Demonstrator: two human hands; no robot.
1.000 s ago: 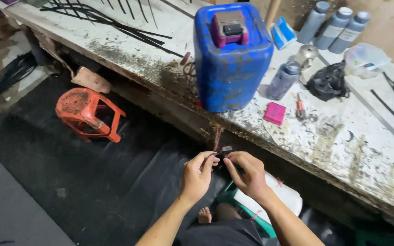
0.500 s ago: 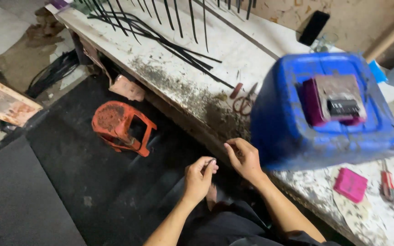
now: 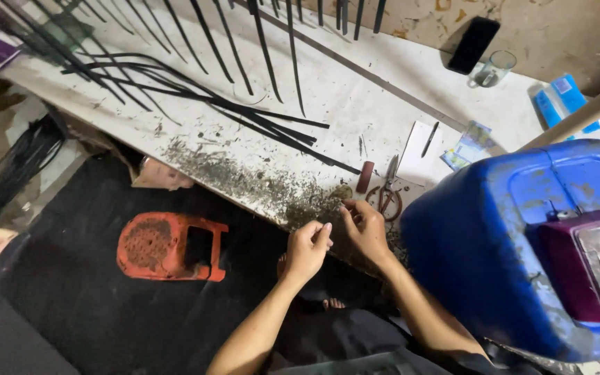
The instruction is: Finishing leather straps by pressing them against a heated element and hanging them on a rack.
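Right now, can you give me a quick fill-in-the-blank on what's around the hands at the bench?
1. The big barrel right of the right hand is ____ in colour.
2. The scissors lie on the ____, just beyond the right hand.
3. The orange plastic piece lies on the ____, left of the left hand.

Missing words: blue; bench; floor

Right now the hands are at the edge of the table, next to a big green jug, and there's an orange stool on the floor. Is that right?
Not quite. The big jug is blue, not green, as the head view shows. The rest holds: the left hand and right hand are at the table edge, and an orange stool lies on the floor.
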